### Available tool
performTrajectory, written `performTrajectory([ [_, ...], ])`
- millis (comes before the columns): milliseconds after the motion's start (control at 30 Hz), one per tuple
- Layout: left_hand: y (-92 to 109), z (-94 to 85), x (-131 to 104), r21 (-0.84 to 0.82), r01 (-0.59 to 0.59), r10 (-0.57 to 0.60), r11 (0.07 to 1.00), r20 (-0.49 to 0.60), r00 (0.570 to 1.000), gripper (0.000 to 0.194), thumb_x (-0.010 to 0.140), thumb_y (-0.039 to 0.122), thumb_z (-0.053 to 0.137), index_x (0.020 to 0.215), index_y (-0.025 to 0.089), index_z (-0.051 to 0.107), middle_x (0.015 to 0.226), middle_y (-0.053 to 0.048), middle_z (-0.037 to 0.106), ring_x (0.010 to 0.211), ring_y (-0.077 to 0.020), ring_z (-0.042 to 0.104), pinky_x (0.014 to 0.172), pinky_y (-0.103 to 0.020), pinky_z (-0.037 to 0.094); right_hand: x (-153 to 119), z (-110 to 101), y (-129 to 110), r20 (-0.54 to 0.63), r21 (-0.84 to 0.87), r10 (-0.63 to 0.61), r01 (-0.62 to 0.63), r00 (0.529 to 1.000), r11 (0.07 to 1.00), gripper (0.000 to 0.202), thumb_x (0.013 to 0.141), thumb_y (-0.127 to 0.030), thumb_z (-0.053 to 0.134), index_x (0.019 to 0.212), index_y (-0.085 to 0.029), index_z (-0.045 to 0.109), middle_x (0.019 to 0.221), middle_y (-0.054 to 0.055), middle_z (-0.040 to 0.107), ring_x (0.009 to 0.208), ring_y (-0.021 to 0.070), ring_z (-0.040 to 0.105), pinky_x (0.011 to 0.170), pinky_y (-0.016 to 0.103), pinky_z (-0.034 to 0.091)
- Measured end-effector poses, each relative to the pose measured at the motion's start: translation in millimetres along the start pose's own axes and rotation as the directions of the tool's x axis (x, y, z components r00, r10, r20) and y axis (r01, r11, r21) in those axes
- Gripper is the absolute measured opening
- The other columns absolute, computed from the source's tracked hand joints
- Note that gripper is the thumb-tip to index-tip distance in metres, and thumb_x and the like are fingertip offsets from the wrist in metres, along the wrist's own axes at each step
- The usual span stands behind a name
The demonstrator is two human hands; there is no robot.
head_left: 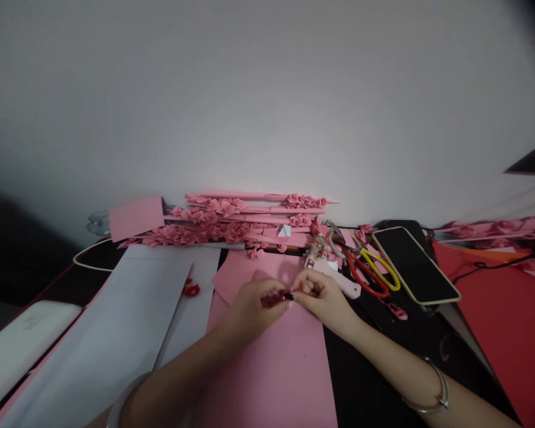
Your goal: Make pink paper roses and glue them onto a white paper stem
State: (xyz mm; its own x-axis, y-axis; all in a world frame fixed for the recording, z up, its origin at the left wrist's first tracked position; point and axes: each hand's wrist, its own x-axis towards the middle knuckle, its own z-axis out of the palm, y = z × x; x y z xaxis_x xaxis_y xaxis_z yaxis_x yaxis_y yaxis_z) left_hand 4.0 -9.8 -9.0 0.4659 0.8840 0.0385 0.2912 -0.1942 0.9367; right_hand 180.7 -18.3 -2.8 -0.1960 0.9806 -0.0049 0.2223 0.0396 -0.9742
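My left hand point(259, 304) and my right hand point(320, 295) meet over a pink paper sheet point(271, 362), fingertips almost touching. Both are closed in a pinch. Between the fingertips is something very small and reddish, too small to name, and the fingers partly hide it. A dark spot shows at the pinch, perhaps a painted nail. Just beyond my right hand lies a pale pink utility-knife-like tool point(344, 283), with scissors with red and yellow handles point(369, 274) to its right.
Pink paper flowers on stems point(209, 232) are piled along the wall. White paper sheets point(129, 315) and a white flat device point(24, 345) lie at left. A phone point(415, 265) and red paper point(481, 327) lie at right; a small red object point(191, 289) rests on white paper.
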Motion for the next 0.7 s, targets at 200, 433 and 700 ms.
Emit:
performTrajectory([
  [200,2.5,-0.7,-0.8,0.058,-0.013,0.014,0.998,-0.010,1.000,0.011,0.076,0.023,0.058,0.070,0.015,0.058,0.062,0.002,0.054,0.059,-0.0103,0.049,0.055,-0.020,0.038,-0.7,0.3,-2.0,0.008,-0.012,0.009,-0.009,1.000,1.000,0.020,0.075,-0.035,0.068,0.073,-0.018,0.058,0.054,-0.008,0.030,0.051,0.0095,0.028,0.050,0.024,0.022],
  [433,4.2,-2.1,-1.7,0.037,0.016,-0.017,0.999,0.030,0.999,0.013,0.078,0.024,0.058,0.069,0.015,0.058,0.062,0.001,0.061,0.060,-0.0116,0.057,0.055,-0.020,0.040,-0.8,1.0,-2.7,-0.010,-0.040,-0.020,0.019,1.000,0.999,0.023,0.077,-0.036,0.065,0.067,-0.018,0.056,0.055,-0.007,0.032,0.052,0.0096,0.030,0.050,0.024,0.024],
  [700,10.1,-1.4,-1.8,0.009,0.084,-0.084,0.996,0.087,0.993,0.013,0.078,0.019,0.059,0.066,0.016,0.061,0.062,0.001,0.066,0.060,-0.0118,0.062,0.056,-0.019,0.043,1.4,-3.3,0.7,0.073,-0.074,0.004,0.001,0.997,0.997,0.030,0.076,-0.040,0.067,0.063,-0.016,0.055,0.055,-0.006,0.039,0.052,0.0091,0.034,0.049,0.023,0.025],
])
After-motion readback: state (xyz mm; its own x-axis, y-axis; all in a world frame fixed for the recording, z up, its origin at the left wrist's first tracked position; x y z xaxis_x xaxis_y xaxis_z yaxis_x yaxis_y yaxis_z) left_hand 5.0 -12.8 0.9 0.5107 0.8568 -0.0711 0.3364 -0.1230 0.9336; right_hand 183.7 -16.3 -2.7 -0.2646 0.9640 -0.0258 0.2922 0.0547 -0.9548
